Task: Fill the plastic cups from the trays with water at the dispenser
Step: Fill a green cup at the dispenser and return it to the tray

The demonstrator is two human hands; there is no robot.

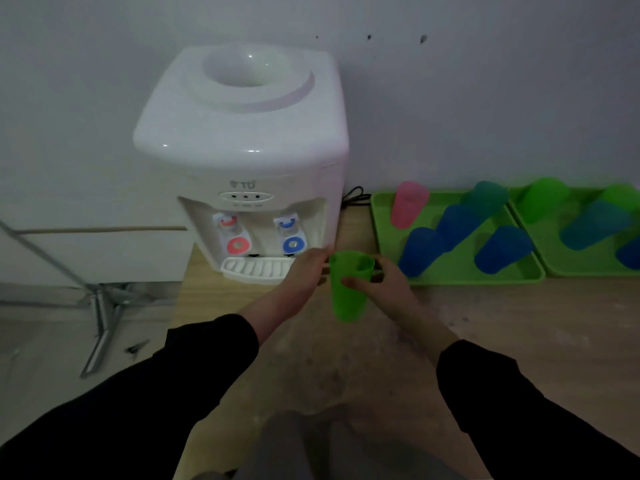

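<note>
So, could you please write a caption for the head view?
Right hand holds a green cup before the dispenser, left hand beside it; more cups on two trays.

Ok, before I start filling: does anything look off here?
Yes: the dispenser has no bottle on top; its round socket sits bare, so it may give no water. No spill shows, and the green cup is held mouth up.
</note>
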